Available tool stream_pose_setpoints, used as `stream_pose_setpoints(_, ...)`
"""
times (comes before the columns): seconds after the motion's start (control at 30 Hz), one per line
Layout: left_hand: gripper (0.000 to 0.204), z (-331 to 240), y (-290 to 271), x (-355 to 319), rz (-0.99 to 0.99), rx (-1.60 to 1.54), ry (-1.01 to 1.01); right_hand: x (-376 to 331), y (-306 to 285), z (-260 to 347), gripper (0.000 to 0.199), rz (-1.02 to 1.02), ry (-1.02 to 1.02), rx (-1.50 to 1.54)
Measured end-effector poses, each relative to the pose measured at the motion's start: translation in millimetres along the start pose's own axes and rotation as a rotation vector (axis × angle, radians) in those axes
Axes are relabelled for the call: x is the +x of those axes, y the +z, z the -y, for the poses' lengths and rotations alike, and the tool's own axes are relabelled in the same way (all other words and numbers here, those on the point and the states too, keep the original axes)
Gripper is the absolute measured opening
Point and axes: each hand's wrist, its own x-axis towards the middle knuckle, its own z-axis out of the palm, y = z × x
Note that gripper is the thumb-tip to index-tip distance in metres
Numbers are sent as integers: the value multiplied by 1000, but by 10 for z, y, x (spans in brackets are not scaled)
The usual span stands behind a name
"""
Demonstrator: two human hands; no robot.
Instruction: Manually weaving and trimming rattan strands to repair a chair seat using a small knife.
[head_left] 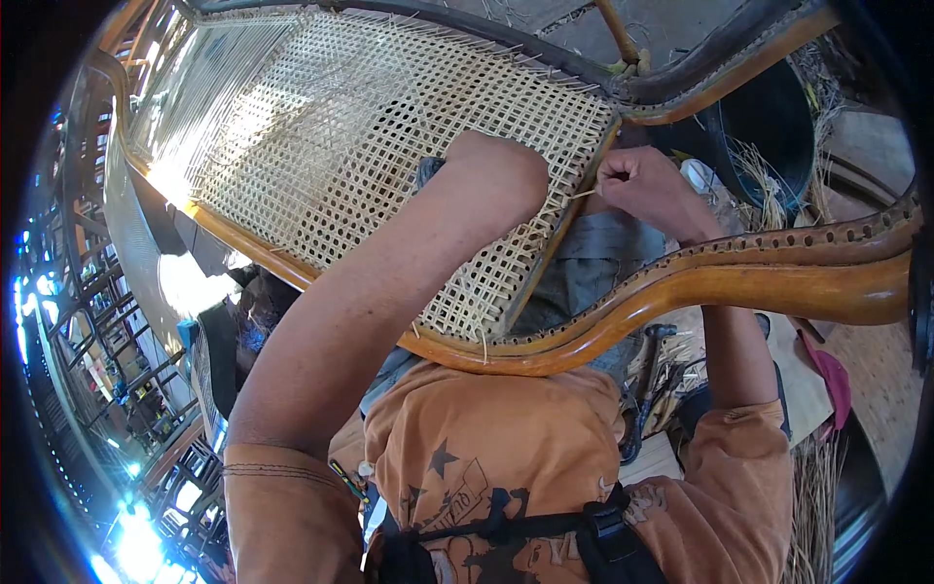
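Observation:
A woven cane panel [360, 127] with an open lattice stretches across a curved wooden furniture frame [525, 362]. My left arm reaches over it, and my left hand [496, 165] bends down above the weave near its right side. The fingers of that hand are hidden. A small dark object [429, 171], too covered to name, shows beside it. Just beyond the panel's right edge, my right hand [650, 187] is closed with its fingers curled. A thin cane strand [584, 195] runs from the panel's edge into those fingers.
A curved wooden arm [808, 282] with a row of holes crosses above my right forearm. A dark bucket [769, 127] stands at the upper right with loose cane strips [764, 180] around it. A hammer-like tool [657, 341] and a pink cloth [827, 380] lie lower right.

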Motion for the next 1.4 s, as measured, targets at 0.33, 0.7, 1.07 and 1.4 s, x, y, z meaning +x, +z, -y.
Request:
stream_pose_setpoints(0.33,23,20,-101,61,109,-36,3,-180,115,-11,15,-28,5,305)
stream_pose_setpoints(0.7,23,89,23,182,143,-60,56,-100,317,-108,12,-9,38,285)
stream_pose_setpoints(1.07,21,92,-60,120,121,-56,105,-34,353,-50,15,-36,25,54)
stream_pose_setpoints(1.4,23,112,-23,124,112,-118,96,-1,144,-3,18,28,17,305)
